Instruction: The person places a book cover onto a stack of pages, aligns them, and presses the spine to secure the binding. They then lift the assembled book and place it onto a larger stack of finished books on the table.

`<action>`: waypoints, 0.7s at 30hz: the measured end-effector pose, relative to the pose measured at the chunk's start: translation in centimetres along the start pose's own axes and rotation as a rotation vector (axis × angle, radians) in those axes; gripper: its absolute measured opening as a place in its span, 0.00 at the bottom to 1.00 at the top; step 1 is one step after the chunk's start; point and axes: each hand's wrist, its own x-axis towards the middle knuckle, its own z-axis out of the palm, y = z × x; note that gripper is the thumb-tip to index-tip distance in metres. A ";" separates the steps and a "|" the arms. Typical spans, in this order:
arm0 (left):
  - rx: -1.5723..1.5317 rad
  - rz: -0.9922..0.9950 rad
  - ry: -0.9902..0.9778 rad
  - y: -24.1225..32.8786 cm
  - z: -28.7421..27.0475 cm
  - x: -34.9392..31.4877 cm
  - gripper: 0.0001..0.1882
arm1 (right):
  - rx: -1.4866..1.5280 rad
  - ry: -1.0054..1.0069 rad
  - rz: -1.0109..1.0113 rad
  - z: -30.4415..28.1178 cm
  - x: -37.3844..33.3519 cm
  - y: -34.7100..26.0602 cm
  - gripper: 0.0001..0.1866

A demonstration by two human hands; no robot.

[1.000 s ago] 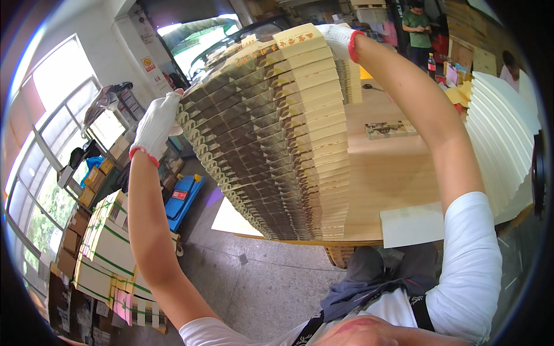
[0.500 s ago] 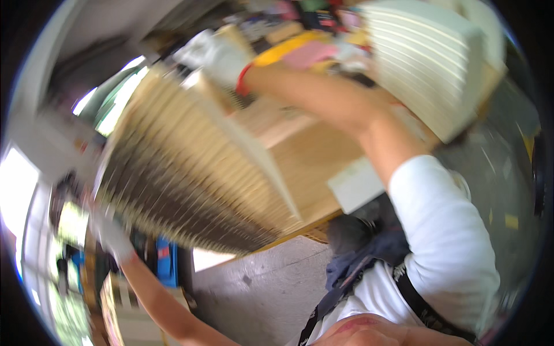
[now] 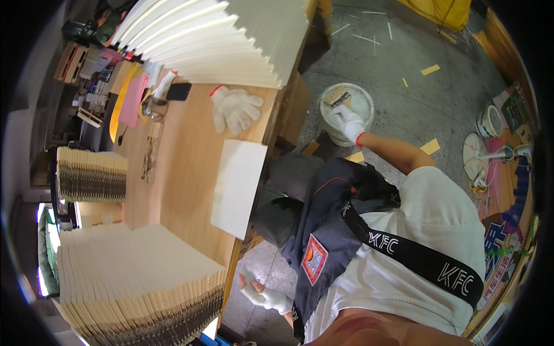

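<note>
My right hand, in a white glove with a red cuff, reaches down to a white bucket on the floor and grips the handle of a wide brush resting in it. Low beside the table's edge hangs my gloved left hand, its fingers apart and holding nothing. Just left of it, a fanned stack of cream and brown flat cartons lies on the wooden table.
A white sheet and a spare white glove lie near the table's edge. A fanned white stack sits at the far end, another brown carton stack at the left. More buckets stand on the floor at the right.
The carton stack I held up in both hands now lies on the table. My view has swung right. My right hand has dropped to the bucket; my left hand has lowered beside the table.
</note>
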 end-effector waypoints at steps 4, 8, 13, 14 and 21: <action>-0.037 -0.002 -0.191 1.8 6.3 -0.5 0.27 | -0.524 -0.142 0.209 -0.2 2.3 11.4 0.19; -0.029 -0.117 -0.402 4.3 8.8 -0.3 0.26 | -0.527 -0.212 0.393 2.7 3.7 18.5 0.24; 0.046 0.026 -0.549 4.2 12.0 1.3 0.26 | -0.307 0.068 0.514 6.9 5.7 22.1 0.29; 0.052 0.017 -0.602 5.1 13.2 1.9 0.26 | -0.310 0.056 0.557 6.0 6.2 23.2 0.28; 0.116 -0.058 -0.661 7.7 15.6 1.1 0.22 | 0.307 -0.211 0.267 -2.4 8.5 11.9 0.33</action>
